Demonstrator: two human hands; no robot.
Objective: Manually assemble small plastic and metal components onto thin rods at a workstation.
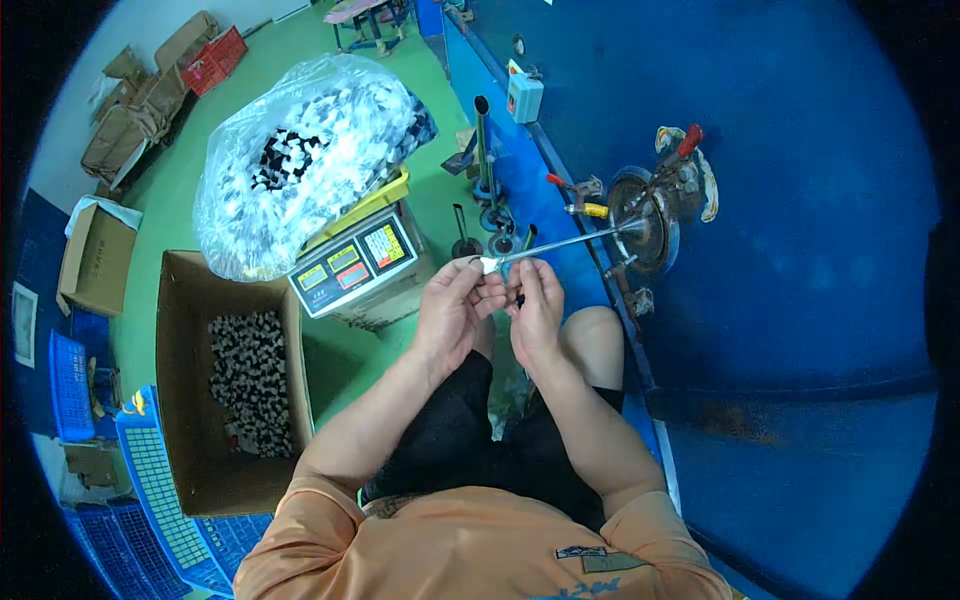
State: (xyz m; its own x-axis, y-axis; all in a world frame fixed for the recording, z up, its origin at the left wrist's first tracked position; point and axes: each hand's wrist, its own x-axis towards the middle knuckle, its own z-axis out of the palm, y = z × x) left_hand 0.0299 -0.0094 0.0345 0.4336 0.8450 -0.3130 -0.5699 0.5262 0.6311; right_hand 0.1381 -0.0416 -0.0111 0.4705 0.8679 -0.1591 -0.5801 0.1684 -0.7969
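Note:
In front of my knees, my left hand [452, 308] pinches a small white part [489, 265] between thumb and fingers. The part sits at the near end of a thin metal rod [565, 242], which sticks out from a round metal fixture [643, 222] on the blue machine. Close beside it, my right hand [537, 305] is closed, fingertips just under the rod. A small black piece [520, 300] shows at its fingers; its exact shape is too small to tell. Whether the white part is around the rod's tip or only against it, I cannot tell.
A clear bag [300, 160] of white and black parts rests in a yellow tray [365, 208] on a weighing scale [355, 265]. To the left, a cardboard box [180, 400] holds many dark parts. Red-handled clamps [690, 140] and upright metal tubes [483, 145] stand by the machine.

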